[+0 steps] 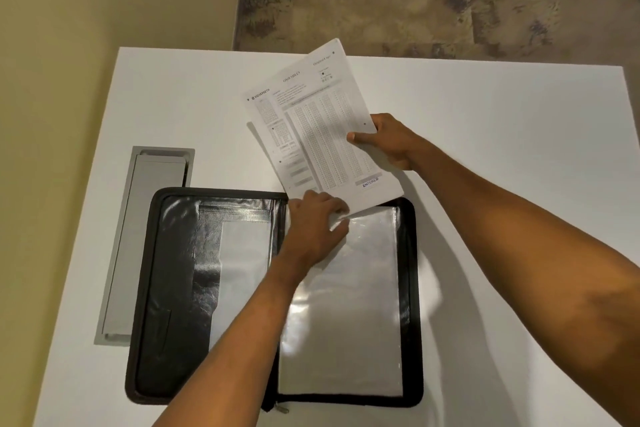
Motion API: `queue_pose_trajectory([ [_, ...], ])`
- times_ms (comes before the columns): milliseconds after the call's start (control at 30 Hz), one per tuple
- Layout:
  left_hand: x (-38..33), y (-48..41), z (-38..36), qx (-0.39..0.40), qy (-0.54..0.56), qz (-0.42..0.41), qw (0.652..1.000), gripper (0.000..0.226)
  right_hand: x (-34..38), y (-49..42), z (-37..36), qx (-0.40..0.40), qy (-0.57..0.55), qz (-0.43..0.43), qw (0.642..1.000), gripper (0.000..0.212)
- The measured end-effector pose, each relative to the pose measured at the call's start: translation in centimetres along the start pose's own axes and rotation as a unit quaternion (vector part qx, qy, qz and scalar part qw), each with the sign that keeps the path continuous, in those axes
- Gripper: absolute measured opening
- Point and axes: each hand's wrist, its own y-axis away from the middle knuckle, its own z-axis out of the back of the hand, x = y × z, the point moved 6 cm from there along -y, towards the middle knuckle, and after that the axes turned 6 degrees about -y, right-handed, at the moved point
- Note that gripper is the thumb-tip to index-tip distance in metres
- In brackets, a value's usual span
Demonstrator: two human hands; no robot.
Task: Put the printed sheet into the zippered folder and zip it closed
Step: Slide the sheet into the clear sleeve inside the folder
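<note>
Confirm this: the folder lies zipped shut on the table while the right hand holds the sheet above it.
Not quite. The head view shows the folder lying open flat on the table, not zipped shut. The right hand does hold the sheet above it.

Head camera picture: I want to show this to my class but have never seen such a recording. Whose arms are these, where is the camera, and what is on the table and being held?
There is no machine here. A person wears a camera on the head, so you look down along their own two bare arms.

On the white table lies a black zippered folder, opened flat, with clear plastic sleeves on its right half. Beside it, on the left, a grey metal cover is set into the tabletop.

The right hand holds the printed sheet by its right edge, above the folder's top. The left hand rests on the top of the sleeves, seemingly opening one for the sheet. The sheet is not yet inside.
</note>
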Motion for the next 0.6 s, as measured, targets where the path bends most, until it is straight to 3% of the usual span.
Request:
queue_pose_trajectory([
  [200,-5.3,-1.0,-1.9,0.025,-0.028,-0.017,0.999,0.022,-2.4,-0.8,-0.1,-0.017,-0.023,-0.016,0.999,0.045],
  [500,-9.2,-1.7,-3.9,-0.014,-0.100,0.037,0.994,0.021,-4.3,-0.5,-0.6,-0.014,-0.053,-0.039,0.998,0.039],
  [600,-9.6,-1.8,-4.0,-0.007,-0.146,0.051,0.988,0.007,-4.6,-0.5,-0.4,-0.016,-0.068,-0.042,0.997,0.044],
])
